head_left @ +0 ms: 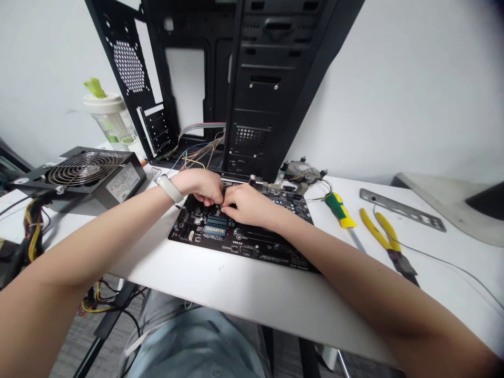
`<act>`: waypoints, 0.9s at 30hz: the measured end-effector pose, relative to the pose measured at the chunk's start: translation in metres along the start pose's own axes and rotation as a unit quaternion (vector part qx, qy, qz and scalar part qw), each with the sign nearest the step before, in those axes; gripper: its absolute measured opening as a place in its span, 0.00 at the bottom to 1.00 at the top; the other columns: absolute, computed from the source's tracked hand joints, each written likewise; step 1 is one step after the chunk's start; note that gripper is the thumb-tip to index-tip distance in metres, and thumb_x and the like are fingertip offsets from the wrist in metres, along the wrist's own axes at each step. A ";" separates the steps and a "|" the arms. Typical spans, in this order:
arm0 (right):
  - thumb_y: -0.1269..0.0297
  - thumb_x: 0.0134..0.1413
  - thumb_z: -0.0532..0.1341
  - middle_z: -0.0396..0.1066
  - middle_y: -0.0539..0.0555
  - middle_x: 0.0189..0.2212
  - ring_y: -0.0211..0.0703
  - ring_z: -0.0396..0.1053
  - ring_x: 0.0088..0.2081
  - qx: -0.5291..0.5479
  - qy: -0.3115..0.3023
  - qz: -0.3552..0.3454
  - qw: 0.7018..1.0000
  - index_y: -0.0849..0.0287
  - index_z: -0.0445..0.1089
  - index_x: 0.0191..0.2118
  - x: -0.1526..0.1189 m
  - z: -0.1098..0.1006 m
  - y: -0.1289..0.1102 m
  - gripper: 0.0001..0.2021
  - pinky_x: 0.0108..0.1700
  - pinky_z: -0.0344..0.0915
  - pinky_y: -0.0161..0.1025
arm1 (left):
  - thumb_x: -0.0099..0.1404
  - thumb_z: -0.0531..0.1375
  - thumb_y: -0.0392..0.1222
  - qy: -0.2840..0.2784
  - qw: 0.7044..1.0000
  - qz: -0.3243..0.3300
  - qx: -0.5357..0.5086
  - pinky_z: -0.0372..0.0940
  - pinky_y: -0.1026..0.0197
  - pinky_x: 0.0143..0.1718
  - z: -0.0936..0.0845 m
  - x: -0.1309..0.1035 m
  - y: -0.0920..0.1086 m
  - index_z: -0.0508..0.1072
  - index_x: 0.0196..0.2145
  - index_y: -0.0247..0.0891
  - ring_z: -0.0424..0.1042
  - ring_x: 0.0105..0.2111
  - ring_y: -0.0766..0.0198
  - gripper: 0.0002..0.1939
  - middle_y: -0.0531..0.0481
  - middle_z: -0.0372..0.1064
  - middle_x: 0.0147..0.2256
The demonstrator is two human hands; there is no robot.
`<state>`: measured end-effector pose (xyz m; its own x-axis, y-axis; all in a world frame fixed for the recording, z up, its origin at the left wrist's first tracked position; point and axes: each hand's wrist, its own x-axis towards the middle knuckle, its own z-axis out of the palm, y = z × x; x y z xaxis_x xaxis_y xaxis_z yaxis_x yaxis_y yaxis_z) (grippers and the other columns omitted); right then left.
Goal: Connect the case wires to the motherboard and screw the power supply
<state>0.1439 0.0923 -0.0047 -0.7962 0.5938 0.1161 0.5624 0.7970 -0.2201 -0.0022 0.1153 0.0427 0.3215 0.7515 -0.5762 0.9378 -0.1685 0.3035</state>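
Observation:
A black motherboard (244, 242) with a blue-grey heatsink lies flat on the white table in front of me. Over its far left part, my left hand (202, 185) is curled, fingertips pinched down at the board. Close beside it, my right hand (246, 205) has thumb and fingers pressed together at nearly the same spot. Whatever the fingertips grip is hidden or too small to make out. Just behind the hands stands the open black computer case (260, 94), with thin coloured wires (202, 152) hanging inside its lower part.
On the left sits a power supply (84, 176) with bundled cables, a clear cup (114, 123) behind it. To the right are a cooling fan (301, 170), a yellow-green screwdriver (340, 211), yellow-handled pliers (386, 236) and a metal I/O plate (401, 209). A thin cable crosses the table's right side.

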 end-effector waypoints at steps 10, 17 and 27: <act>0.69 0.56 0.60 0.74 0.59 0.43 0.47 0.70 0.45 0.028 0.000 0.018 0.999 0.63 0.79 0.40 -0.008 -0.001 -0.002 0.10 0.51 0.64 0.44 | 0.48 0.57 0.40 0.032 0.998 0.049 0.030 0.61 0.65 0.23 0.004 -0.002 -0.008 0.73 0.23 0.35 0.65 0.20 0.65 0.07 0.51 0.68 0.19; 0.72 0.51 0.63 0.75 0.59 0.44 0.46 0.72 0.47 0.060 -0.009 0.016 0.998 0.64 0.78 0.42 -0.009 -0.010 0.000 0.12 0.54 0.65 0.43 | 0.53 0.55 0.36 0.154 0.979 0.112 0.076 0.58 0.64 0.27 0.021 -0.011 -0.018 0.79 0.32 0.35 0.67 0.25 0.64 0.13 0.49 0.75 0.27; 0.83 0.47 0.56 0.77 0.56 0.43 0.44 0.72 0.46 0.078 0.011 0.011 0.997 0.63 0.78 0.38 -0.008 -0.014 0.011 0.17 0.54 0.65 0.42 | 0.58 0.57 0.40 0.245 0.947 0.188 0.083 0.58 0.63 0.30 0.039 -0.014 -0.026 0.79 0.38 0.39 0.70 0.28 0.62 0.13 0.49 0.77 0.32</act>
<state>0.1595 0.0975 0.0058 -0.7772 0.6155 0.1309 0.5373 0.7574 -0.3711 -0.0256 0.0845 0.0135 0.5763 0.8171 -0.0166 0.7893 -0.5512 0.2705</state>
